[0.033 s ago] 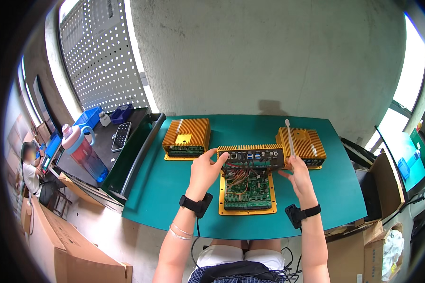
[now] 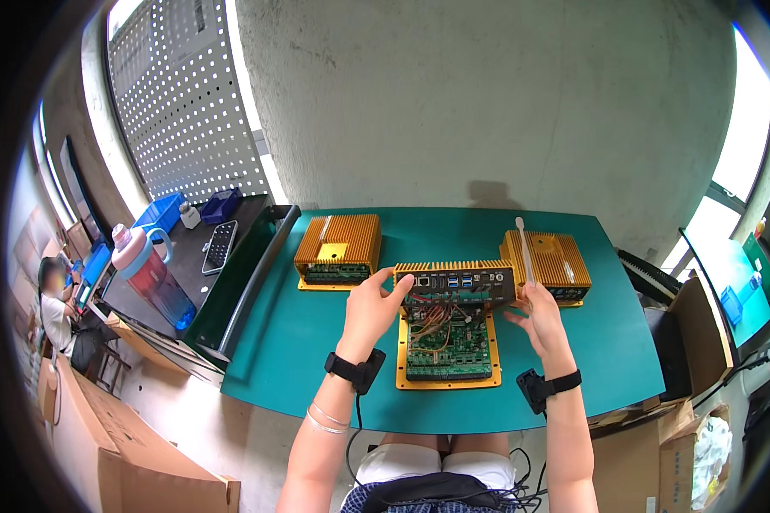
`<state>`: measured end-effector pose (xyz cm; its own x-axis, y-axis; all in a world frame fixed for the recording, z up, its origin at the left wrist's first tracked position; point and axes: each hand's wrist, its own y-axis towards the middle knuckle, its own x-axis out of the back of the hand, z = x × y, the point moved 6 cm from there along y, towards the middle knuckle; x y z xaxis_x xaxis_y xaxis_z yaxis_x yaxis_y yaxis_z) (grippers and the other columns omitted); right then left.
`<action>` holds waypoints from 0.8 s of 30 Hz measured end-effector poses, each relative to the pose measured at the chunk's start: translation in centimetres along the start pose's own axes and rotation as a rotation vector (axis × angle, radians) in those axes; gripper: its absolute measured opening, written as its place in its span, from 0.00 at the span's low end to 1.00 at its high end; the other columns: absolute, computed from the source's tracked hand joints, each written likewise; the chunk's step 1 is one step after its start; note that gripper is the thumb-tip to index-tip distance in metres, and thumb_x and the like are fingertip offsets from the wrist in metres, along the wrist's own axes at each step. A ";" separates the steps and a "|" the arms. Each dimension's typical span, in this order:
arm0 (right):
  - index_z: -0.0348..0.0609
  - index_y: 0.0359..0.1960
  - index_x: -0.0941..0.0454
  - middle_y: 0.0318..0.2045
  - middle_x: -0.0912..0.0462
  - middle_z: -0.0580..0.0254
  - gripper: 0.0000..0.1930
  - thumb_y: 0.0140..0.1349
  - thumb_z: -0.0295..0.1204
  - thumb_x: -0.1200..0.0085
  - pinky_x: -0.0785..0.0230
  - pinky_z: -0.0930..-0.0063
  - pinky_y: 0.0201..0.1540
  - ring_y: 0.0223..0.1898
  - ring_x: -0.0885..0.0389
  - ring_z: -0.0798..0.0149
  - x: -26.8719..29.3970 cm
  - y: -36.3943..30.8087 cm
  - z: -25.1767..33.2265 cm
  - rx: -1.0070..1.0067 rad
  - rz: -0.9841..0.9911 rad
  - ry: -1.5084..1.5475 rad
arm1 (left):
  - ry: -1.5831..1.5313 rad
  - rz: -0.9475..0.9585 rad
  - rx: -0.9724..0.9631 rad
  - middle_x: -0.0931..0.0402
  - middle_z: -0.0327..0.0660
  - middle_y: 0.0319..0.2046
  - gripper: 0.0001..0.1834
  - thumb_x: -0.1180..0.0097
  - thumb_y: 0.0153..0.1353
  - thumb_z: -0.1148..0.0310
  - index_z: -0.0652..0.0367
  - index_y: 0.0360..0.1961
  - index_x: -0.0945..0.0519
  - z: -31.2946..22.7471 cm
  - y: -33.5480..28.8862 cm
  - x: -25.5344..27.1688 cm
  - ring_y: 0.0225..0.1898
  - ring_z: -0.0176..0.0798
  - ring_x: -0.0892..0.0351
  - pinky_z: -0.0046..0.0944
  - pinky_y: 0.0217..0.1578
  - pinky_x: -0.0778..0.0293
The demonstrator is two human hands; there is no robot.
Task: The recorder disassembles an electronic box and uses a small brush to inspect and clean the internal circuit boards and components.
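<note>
Practically no diff. vs. the earlier frame: both hands, the cover & the brush sit in about the same spots. L hand (image 2: 370, 308) grips the L end of a gold finned metal cover w/ black port panel (image 2: 458, 285), tilted up over the rear of its base. R hand (image 2: 541, 323) pinches a slim white toothbrush-like brush (image 2: 524, 248), head up, right by the cover's R end; can't tell if its other fingers touch the cover. Below, the flat gold metal base w/ flanged rim (image 2: 401, 359) has a green circuit board (image 2: 453, 350) in it, w/ multicolored thin wires (image 2: 436, 321) running up twd. the cover. Gold finned metal box (image 2: 342, 239) at back L shows green board along its front; a similar gold finned box w/ round recess (image 2: 560, 256) is at back R, partly behind the brush. Lower R, an open brown cardboard box (image 2: 678, 457) holds a white plastic bag (image 2: 710, 462). All the gold units are on a teal smooth-topped counter (image 2: 308, 368). On a dark side counter (image 2: 192, 267), L: translucent pink-to-blue bottle (image 2: 154, 278), dark phone-like slab (image 2: 220, 248), blue plastic bins (image 2: 220, 212). Bg: gray bare wall (image 2: 488, 103), gray perforated panel (image 2: 180, 94), seated person (image 2: 58, 312) far L.
</note>
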<state>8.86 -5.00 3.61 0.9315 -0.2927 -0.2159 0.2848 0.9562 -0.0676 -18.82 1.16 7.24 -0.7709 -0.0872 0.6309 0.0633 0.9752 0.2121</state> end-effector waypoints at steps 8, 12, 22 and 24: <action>0.47 0.43 0.31 0.43 0.28 0.67 0.09 0.74 0.37 0.62 0.33 0.57 0.52 0.46 0.28 0.66 -0.7 0.5 -1.2 0.023 0.038 0.175 | -0.045 -0.068 -0.089 0.21 0.47 0.21 0.29 0.48 0.65 0.50 0.63 0.57 0.26 0.6 -0.1 -0.7 0.26 0.48 0.20 0.44 0.32 0.27; 0.47 0.42 0.32 0.41 0.27 0.68 0.09 0.74 0.36 0.62 0.33 0.57 0.54 0.44 0.26 0.67 -0.9 0.3 -1.1 0.049 -0.044 0.140 | -0.082 0.000 -0.026 0.21 0.48 0.22 0.29 0.47 0.65 0.51 0.63 0.58 0.26 0.2 -0.3 -0.7 0.27 0.48 0.20 0.44 0.32 0.26; 0.45 0.38 0.33 0.38 0.28 0.67 0.12 0.75 0.39 0.62 0.28 0.62 0.49 0.43 0.27 0.70 -0.3 0.5 -2.0 0.085 -0.116 -0.049 | -0.114 -0.018 -0.007 0.21 0.47 0.21 0.29 0.46 0.65 0.51 0.63 0.59 0.27 -0.1 -1.5 -0.5 0.26 0.45 0.19 0.42 0.32 0.26; 0.44 0.38 0.33 0.38 0.28 0.67 0.13 0.75 0.39 0.62 0.28 0.63 0.48 0.43 0.27 0.70 -0.5 0.3 -1.9 0.112 -0.124 -0.053 | -0.098 -0.011 0.021 0.21 0.47 0.22 0.29 0.46 0.65 0.51 0.63 0.59 0.27 0.0 -1.7 -0.8 0.26 0.45 0.19 0.42 0.33 0.26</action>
<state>8.04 -4.59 1.88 0.8974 -0.4107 -0.1612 0.4190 0.9078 0.0193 -18.31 -0.42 6.41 -0.8301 -0.0783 0.5521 0.0423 0.9784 0.2025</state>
